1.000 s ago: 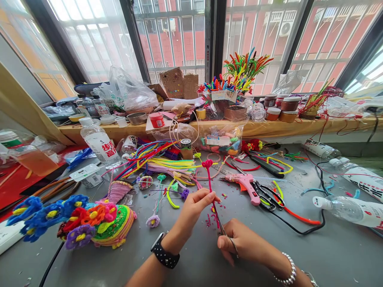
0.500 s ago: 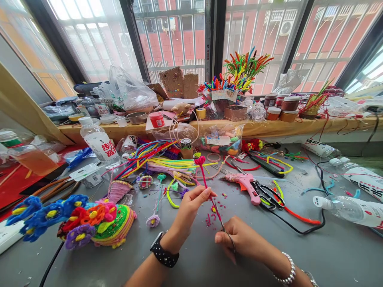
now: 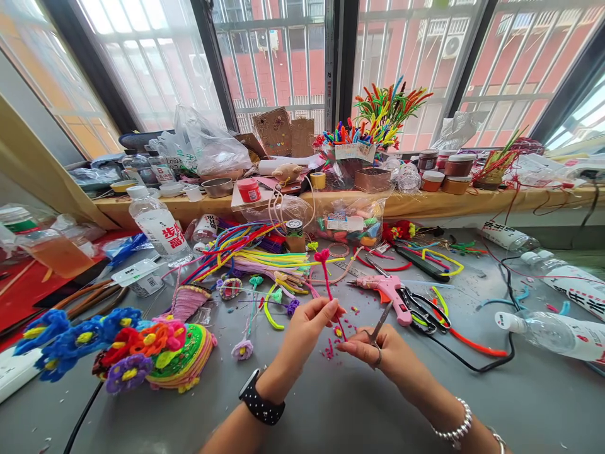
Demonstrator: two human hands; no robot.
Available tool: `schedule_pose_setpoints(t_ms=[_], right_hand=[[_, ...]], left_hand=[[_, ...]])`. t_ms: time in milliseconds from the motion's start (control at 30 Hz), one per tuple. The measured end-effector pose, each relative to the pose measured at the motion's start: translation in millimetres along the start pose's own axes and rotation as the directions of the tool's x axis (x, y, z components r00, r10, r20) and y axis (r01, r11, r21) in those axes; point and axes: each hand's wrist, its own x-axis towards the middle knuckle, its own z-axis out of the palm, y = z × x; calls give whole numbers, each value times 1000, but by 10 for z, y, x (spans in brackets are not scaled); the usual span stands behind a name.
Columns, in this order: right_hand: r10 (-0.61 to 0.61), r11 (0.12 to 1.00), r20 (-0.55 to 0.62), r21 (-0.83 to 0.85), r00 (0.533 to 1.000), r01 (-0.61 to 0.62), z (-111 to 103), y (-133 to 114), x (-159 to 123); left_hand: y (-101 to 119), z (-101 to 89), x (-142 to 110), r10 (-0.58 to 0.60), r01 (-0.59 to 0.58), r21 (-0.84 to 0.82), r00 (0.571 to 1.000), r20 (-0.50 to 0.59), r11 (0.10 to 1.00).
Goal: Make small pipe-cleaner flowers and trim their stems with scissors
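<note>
the flower (image 3: 322, 256) is magenta, the watchband (image 3: 261, 402) white-dotted black.

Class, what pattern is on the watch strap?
Watch strap: white dots on black, shown in the head view.

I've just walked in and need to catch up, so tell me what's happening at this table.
The person's left hand holds a thin, fuzzy pink stem, its looped pink head up, above the grey tabletop. The right hand holds metal scissors, blades pointing away from the stem, with its fingertips at the stem's lower end. Small fuzzy pink scraps lie on the tabletop nearby, and a pink plastic glue gun lies just beyond the hands.
</note>
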Motion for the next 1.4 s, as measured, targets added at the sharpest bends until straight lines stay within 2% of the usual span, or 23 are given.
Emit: schedule_pose_setpoints(t_ms=[167, 300, 367, 433, 533, 667, 900, 1033, 1133, 1233, 1300, 1400], right_hand=[[42, 992, -40, 118, 998, -37, -5, 24, 21], [92, 980, -39, 178, 995, -83, 1, 41, 11], [85, 979, 25, 183, 996, -88, -1, 62, -4], [27, 985, 143, 168, 989, -51, -9, 88, -19], [-87, 991, 299, 125, 950, 51, -21, 118, -32], [-134, 990, 370, 88, 919, 109, -11, 142, -21], [-104, 986, 473, 164, 875, 29, -22, 212, 9], [-106, 983, 495, 185, 863, 14, -32, 205, 12], [-88, 985, 448, 170, 890, 12, -27, 200, 23], [-89, 989, 311, 140, 946, 47, -25, 196, 46], [-96, 989, 231, 131, 968, 67, -28, 188, 61], [-91, 992, 219, 108, 971, 68, -28, 167, 62]], left_hand=[[47, 25, -8, -39, 40, -18, 996, 76, 999], [44, -6, 11, -29, 33, -67, 997, 70, 997], [41, -29, 12, -50, 60, -87, 993, 111, 994], [49, -42, -4, -64, 78, -74, 981, 184, 994], [79, -31, -45, -47, 58, -25, 951, 304, 998], [91, 4, -75, -32, 66, -73, 917, 398, 995], [49, 13, -71, -68, 101, -59, 906, 418, 993], [67, 14, -88, -61, 100, -72, 907, 417, 992], [73, 11, -82, -48, 95, -100, 919, 391, 990], [64, -3, -56, -57, 105, -174, 963, 263, 979], [57, -17, -34, -74, 111, -249, 985, 155, 962], [56, -40, -10, -79, 92, -322, 995, 54, 942]])
